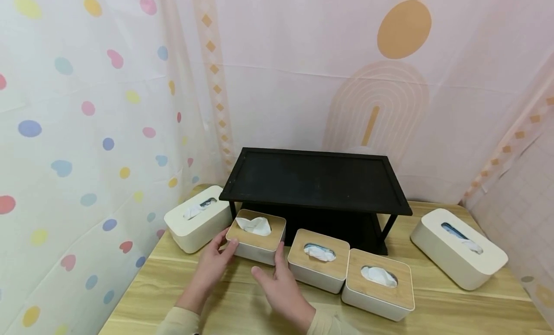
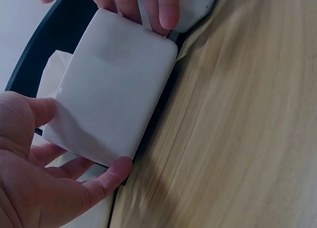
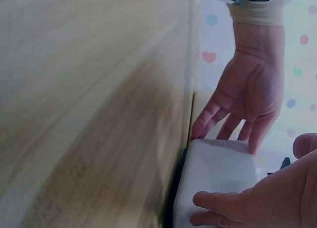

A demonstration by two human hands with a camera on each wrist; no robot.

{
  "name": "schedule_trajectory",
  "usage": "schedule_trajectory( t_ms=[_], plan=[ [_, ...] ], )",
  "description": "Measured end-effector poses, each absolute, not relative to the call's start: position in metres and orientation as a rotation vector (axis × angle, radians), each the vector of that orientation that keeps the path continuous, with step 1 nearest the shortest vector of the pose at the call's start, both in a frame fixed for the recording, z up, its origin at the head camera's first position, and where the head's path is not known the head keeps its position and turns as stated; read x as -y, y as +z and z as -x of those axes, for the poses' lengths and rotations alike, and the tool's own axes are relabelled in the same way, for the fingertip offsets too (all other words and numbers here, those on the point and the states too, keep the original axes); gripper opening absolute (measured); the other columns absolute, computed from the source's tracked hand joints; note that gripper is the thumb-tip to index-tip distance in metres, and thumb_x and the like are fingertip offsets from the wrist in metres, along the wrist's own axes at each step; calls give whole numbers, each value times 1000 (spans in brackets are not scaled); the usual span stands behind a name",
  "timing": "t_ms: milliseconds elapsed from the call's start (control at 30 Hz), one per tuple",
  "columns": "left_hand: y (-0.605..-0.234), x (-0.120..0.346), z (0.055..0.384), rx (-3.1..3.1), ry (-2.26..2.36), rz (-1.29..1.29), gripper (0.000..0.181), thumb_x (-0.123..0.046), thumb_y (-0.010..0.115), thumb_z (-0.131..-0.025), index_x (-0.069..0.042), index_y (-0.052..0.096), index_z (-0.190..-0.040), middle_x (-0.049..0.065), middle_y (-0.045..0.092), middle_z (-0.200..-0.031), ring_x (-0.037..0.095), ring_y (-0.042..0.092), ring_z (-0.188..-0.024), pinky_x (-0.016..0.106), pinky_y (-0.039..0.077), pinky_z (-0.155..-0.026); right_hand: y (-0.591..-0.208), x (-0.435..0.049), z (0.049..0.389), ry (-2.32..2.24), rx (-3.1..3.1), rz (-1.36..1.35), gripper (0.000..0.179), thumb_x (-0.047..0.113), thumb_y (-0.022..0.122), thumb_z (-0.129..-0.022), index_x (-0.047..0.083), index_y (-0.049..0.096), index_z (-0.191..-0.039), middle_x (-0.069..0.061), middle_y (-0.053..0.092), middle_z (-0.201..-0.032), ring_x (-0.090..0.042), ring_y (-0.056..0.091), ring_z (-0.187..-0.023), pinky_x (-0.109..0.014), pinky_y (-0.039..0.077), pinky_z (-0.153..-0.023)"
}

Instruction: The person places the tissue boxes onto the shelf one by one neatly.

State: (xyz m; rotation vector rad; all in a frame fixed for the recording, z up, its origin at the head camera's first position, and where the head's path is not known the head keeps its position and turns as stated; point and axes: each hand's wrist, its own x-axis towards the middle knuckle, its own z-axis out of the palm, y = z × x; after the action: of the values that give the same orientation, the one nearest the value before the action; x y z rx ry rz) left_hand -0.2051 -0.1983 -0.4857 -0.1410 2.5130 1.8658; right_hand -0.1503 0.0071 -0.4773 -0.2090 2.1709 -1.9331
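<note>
A tissue box (image 1: pixel 257 235) with a wood-look lid, pale sides and a tissue standing out of its slot is at the black rack's front left. My left hand (image 1: pixel 214 260) grips its left end, the thumb at the lid's front corner and the other fingers along the side. On the opposite end, the straight fingers of my right hand (image 1: pixel 283 289) press against the box, while the thumb sticks out apart from it. From the left wrist view, a smooth pale face of the box (image 2: pixel 116 79) lies between both hands. In the right wrist view the fingers overlap that face.
Two more wood-lidded tissue boxes, one (image 1: pixel 320 258) and another (image 1: pixel 378 282), stand side by side to the right. Longer cream tissue boxes flank the black rack (image 1: pixel 316 178), one left (image 1: pixel 199 219) and one right (image 1: pixel 459 248). Patterned curtains hang behind the wooden table (image 1: pixel 242 306).
</note>
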Motion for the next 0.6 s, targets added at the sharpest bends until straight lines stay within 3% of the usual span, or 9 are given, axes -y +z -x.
schedule_trajectory(
  t_ms=[200,433,600],
  plan=[
    [-485,194,201,-2492,1939,211,63,-30,62,-110,-1,38,-161,32,48,-157,41,62,-134,41,62,-96,-473,-8,147,-1923,-2163,229,108,45,64,-106,0,-11,-169,-26,-4,-177,-49,15,-162,-65,21,-130],
    [-488,187,197,-2550,1987,197,57,-25,67,-108,-1,42,-153,30,53,-151,39,69,-122,21,59,-85,-474,-8,150,-1935,-2187,193,108,45,65,-105,1,-9,-169,-27,2,-177,-49,23,-160,-65,24,-129],
    [-490,186,195,-2597,1951,154,56,-22,67,-107,-4,44,-155,28,52,-153,44,66,-130,22,59,-91,-474,-8,153,-1939,-2211,191,108,45,65,-105,-1,-8,-169,-28,1,-177,-50,21,-161,-64,24,-129]
  ],
)
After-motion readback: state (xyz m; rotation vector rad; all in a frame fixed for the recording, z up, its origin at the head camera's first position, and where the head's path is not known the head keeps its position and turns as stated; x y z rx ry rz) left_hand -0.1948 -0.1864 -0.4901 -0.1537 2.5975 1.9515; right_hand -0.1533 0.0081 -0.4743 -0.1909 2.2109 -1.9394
